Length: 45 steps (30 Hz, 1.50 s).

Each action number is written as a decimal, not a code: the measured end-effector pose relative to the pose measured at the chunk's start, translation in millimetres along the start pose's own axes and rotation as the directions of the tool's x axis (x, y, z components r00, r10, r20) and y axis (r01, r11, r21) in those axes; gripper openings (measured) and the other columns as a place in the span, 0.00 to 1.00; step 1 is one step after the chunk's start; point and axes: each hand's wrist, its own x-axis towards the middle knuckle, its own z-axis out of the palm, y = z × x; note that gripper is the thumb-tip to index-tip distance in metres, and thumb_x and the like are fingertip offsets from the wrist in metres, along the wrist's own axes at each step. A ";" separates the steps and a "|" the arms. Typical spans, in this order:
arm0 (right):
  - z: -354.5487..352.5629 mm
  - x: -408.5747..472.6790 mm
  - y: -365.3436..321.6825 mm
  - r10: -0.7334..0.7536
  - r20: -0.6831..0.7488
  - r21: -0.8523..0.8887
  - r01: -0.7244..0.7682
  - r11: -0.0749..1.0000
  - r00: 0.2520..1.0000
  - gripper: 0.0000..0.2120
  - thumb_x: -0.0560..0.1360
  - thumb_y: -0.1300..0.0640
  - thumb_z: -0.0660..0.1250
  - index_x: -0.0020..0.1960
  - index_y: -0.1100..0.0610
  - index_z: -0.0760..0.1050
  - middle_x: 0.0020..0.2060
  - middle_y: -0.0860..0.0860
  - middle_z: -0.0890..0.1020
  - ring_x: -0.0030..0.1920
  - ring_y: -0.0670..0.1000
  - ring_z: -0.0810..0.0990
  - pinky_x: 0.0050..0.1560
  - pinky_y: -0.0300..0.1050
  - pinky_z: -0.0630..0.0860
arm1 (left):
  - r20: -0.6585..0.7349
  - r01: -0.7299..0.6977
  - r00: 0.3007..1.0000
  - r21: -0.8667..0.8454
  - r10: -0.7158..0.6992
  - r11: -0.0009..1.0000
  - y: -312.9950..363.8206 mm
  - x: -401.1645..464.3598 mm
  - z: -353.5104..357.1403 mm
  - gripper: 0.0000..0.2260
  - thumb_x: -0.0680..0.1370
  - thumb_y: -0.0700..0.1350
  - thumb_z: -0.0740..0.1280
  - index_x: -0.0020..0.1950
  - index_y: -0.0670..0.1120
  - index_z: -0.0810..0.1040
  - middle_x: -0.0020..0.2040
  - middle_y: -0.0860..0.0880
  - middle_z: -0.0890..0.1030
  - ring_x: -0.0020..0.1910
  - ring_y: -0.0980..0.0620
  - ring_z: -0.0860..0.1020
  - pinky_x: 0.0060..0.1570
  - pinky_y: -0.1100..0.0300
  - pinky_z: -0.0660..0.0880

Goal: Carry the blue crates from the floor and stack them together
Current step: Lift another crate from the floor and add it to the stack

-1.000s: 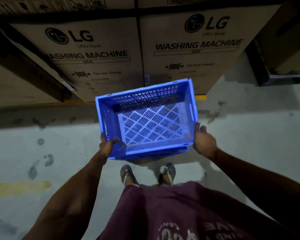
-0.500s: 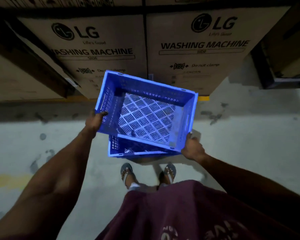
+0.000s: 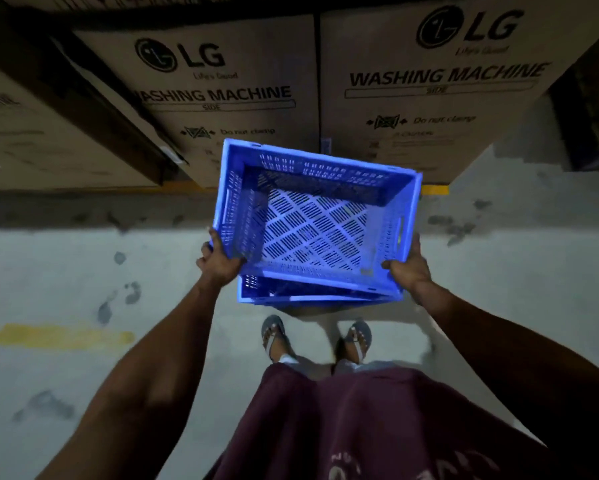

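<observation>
Blue crate [image 3: 311, 220] in both hands' grip

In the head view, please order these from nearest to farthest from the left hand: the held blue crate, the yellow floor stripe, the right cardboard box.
1. Held blue crate: gripped by the left hand.
2. Yellow floor stripe: on the floor, lower left.
3. Right cardboard box: upper right, behind the crate.
</observation>
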 end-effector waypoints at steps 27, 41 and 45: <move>-52.1 -41.4 -25.8 -0.206 -0.029 -0.574 0.153 0.804 0.978 0.42 0.75 0.55 0.66 0.82 0.58 0.47 0.63 0.69 0.69 0.56 0.71 0.78 0.54 0.57 0.76 | 0.226 0.198 0.967 -0.364 -0.120 0.910 26.7 -24.8 -16.2 0.13 0.74 0.51 0.76 0.52 0.52 0.74 0.49 0.46 0.83 0.41 0.47 0.79 0.37 0.58 0.71; -29.1 -4.1 -49.2 -0.282 -0.022 -0.653 0.199 0.731 0.959 0.55 0.72 0.44 0.72 0.82 0.53 0.34 0.73 0.65 0.60 0.62 0.68 0.73 0.52 0.58 0.75 | 0.066 0.124 0.991 -0.197 -0.113 0.972 3.2 -1.0 -8.1 0.36 0.59 0.65 0.74 0.62 0.48 0.78 0.57 0.44 0.85 0.55 0.40 0.83 0.57 0.46 0.80; -54.9 40.0 -72.7 -0.342 0.089 -0.655 0.314 0.688 0.935 0.55 0.69 0.43 0.69 0.82 0.49 0.34 0.72 0.69 0.66 0.60 0.70 0.76 0.55 0.57 0.78 | 0.105 0.145 0.988 -0.319 -0.117 0.937 10.4 -55.5 -7.8 0.23 0.68 0.58 0.77 0.57 0.47 0.80 0.52 0.48 0.86 0.50 0.44 0.84 0.48 0.52 0.78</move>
